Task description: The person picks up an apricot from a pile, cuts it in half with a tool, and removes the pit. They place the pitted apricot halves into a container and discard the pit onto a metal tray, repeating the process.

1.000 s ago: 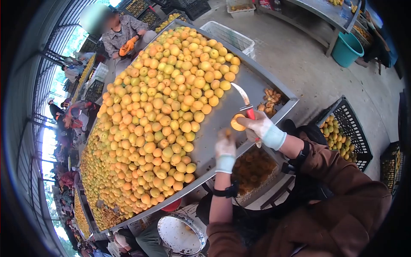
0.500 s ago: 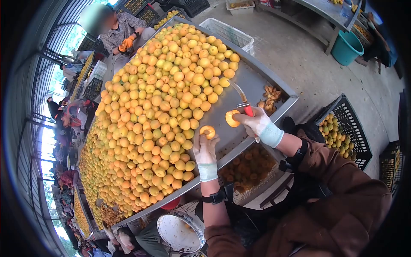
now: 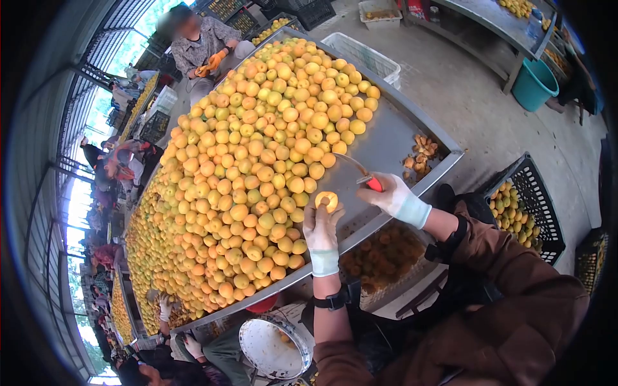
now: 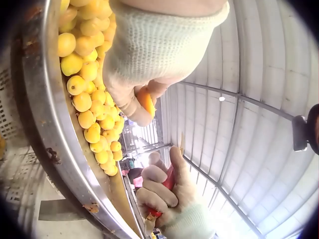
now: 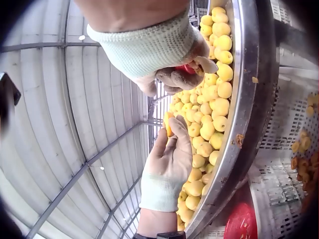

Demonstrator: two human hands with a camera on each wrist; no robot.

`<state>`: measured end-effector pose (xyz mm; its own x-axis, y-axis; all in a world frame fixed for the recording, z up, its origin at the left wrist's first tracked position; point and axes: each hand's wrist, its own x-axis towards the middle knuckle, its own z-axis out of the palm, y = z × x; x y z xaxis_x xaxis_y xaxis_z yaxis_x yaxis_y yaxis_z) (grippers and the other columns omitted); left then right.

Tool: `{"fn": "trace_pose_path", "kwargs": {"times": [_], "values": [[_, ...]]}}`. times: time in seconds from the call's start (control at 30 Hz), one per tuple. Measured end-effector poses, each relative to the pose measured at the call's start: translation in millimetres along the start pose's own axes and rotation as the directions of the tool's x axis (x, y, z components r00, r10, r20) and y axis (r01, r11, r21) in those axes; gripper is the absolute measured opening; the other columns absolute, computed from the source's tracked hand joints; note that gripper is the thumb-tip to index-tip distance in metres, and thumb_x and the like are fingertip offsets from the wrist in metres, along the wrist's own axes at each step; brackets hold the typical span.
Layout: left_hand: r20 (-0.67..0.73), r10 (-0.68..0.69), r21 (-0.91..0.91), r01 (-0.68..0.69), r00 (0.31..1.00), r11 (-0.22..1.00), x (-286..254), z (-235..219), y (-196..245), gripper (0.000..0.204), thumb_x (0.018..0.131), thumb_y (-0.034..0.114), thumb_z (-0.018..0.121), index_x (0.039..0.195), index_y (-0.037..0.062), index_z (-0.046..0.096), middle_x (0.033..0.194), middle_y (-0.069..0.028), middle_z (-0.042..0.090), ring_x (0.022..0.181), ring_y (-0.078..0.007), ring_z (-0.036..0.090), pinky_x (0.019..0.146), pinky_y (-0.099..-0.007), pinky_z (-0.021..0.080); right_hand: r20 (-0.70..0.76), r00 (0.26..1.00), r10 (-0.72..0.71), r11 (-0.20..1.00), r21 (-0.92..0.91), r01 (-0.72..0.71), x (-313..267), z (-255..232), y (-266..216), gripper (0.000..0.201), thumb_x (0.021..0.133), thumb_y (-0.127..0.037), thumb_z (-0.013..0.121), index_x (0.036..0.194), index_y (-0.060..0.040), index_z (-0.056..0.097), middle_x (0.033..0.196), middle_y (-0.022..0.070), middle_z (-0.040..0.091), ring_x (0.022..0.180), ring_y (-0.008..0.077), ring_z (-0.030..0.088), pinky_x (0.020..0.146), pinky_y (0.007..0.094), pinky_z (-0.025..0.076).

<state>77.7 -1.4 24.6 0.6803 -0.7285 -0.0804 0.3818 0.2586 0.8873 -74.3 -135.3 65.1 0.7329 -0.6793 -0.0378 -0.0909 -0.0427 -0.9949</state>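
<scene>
My gloved left hand [image 3: 324,212] pinches an apricot half [image 3: 326,201] at its fingertips, cut face up, over the near edge of the steel table [image 3: 386,138]. In the left wrist view the same hand [image 4: 142,102] grips the orange piece [image 4: 146,101]. My gloved right hand [image 3: 380,188] grips a red-handled knife [image 3: 373,184] just right of the fruit, its thin blade slanting up and left over the table. The right wrist view has the right hand [image 5: 187,72] curled round the red handle [image 5: 185,68], with the left hand [image 5: 168,130] below it holding the apricot half [image 5: 168,124].
A deep pile of whole apricots [image 3: 257,161] covers most of the table. Apricot pits [image 3: 418,154] lie in its near right corner. A crate of cut fruit [image 3: 380,254] sits under the edge, a black crate of apricots [image 3: 521,209] to the right, a teal bucket [image 3: 535,83] beyond. Another person [image 3: 203,42] works opposite.
The apricot half that was at my right hand's fingers is out of sight. The knife blade has tipped from upright down to the left. My left hand rose and came closer to the right.
</scene>
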Motion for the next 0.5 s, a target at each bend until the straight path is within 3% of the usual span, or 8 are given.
{"fn": "trace_pose_path", "kwargs": {"times": [0.07, 0.13, 0.17, 0.2, 0.27, 0.3, 0.43, 0.5], "values": [[0.013, -0.005, 0.027, 0.005, 1.000, 1.000, -2.5, 10.0, 3.6, 0.033, 0.097, 0.011, 0.054, 0.125, -0.0055, 0.049, 0.115, -0.0155, 0.060, 0.097, -0.0260, 0.064, 0.085, -0.0364, 0.055, -0.047, 0.997, -0.054, 0.998, -0.029, 0.052, -2.6, 3.7, 1.7, 0.031, 0.083, -0.024, 0.071, 0.103, -0.0021, 0.065, 0.074, 0.0129, 0.061, 0.067, 0.0146, 0.056, 0.066, 0.0306, 0.048], [-0.057, 0.010, 0.256, 0.005, 0.998, 0.967, -8.5, 23.6, 2.8, 0.032, 0.096, 0.008, 0.052, 0.125, -0.0074, 0.048, 0.115, -0.0167, 0.060, 0.098, -0.0259, 0.064, 0.087, -0.0377, 0.055, -0.096, 0.981, -0.167, 0.986, -0.029, 0.165, -3.3, 8.1, 5.0, 0.029, 0.082, -0.025, 0.072, 0.100, -0.0029, 0.065, 0.075, 0.0150, 0.061, 0.068, 0.0205, 0.061, 0.066, 0.0322, 0.049], [-0.014, 0.089, 0.338, -0.079, 0.996, 0.938, -10.8, 26.5, -2.9, 0.033, 0.096, 0.006, 0.051, 0.125, -0.0086, 0.047, 0.117, -0.0183, 0.059, 0.100, -0.0261, 0.063, 0.089, -0.0382, 0.055, -0.096, 0.971, -0.220, 0.975, -0.032, 0.218, -2.7, 8.2, 8.9, 0.030, 0.081, -0.025, 0.073, 0.099, -0.0025, 0.064, 0.078, 0.0156, 0.063, 0.072, 0.0275, 0.064, 0.066, 0.0342, 0.050], [0.028, 0.193, 0.468, -0.184, 0.981, 0.864, -10.5, 23.6, -11.7, 0.033, 0.095, 0.007, 0.053, 0.124, -0.0083, 0.050, 0.116, -0.0178, 0.060, 0.100, -0.0247, 0.063, 0.088, -0.0355, 0.054, -0.098, 0.969, -0.228, 0.974, -0.030, 0.227, -2.8, 7.5, 11.1, 0.030, 0.081, -0.025, 0.073, 0.099, -0.0025, 0.064, 0.078, 0.0156, 0.063, 0.072, 0.0275, 0.064, 0.066, 0.0342, 0.050], [0.106, 0.273, 0.719, -0.263, 0.956, 0.644, -17.6, 37.1, -6.0, 0.034, 0.093, 0.008, 0.056, 0.125, -0.0054, 0.054, 0.118, -0.0186, 0.063, 0.108, -0.0259, 0.062, 0.096, -0.0348, 0.048, -0.027, 0.928, -0.371, 0.902, -0.249, 0.353, -3.2, 9.0, 12.7, 0.032, 0.080, -0.025, 0.074, 0.098, -0.0013, 0.063, 0.079, 0.0166, 0.063, 0.073, 0.0326, 0.063, 0.066, 0.0364, 0.050], [0.117, 0.277, 0.731, -0.271, 0.954, 0.626, -17.7, 33.8, -16.7, 0.039, 0.092, 0.010, 0.057, 0.128, -0.0035, 0.054, 0.123, -0.0209, 0.061, 0.112, -0.0297, 0.061, 0.098, -0.0364, 0.046, -0.081, 0.981, -0.175, 0.984, -0.055, 0.171, -4.7, 12.8, 10.9, 0.035, 0.078, -0.026, 0.075, 0.099, -0.0010, 0.062, 0.079, 0.0176, 0.063, 0.073, 0.0341, 0.062, 0.065, 0.0375, 0.050], [0.173, 0.269, 0.817, -0.290, 0.948, 0.498, -26.6, 52.1, -6.5, 0.041, 0.090, 0.010, 0.060, 0.130, -0.0002, 0.054, 0.123, -0.0205, 0.062, 0.111, -0.0322, 0.062, 0.094, -0.0371, 0.049, -0.134, 0.984, -0.116, 0.990, -0.097, 0.103, -3.6, 13.7, 12.3, 0.040, 0.076, -0.029, 0.076, 0.099, -0.0009, 0.059, 0.080, 0.0172, 0.063, 0.072, 0.0332, 0.061, 0.067, 0.0365, 0.050], [0.144, 0.219, 0.784, -0.247, 0.965, 0.570, -26.6, 51.3, -5.1, 0.040, 0.091, 0.006, 0.059, 0.130, -0.0006, 0.053, 0.119, -0.0178, 0.063, 0.108, -0.0218, 0.062, 0.091, -0.0351, 0.050, -0.121, 0.987, -0.102, 0.994, -0.063, 0.095, -3.4, 12.5, 11.1, 0.040, 0.076, -0.028, 0.076, 0.100, -0.0008, 0.060, 0.080, 0.0153, 0.063, 0.072, 0.0288, 0.062, 0.068, 0.0351, 0.050]]}}
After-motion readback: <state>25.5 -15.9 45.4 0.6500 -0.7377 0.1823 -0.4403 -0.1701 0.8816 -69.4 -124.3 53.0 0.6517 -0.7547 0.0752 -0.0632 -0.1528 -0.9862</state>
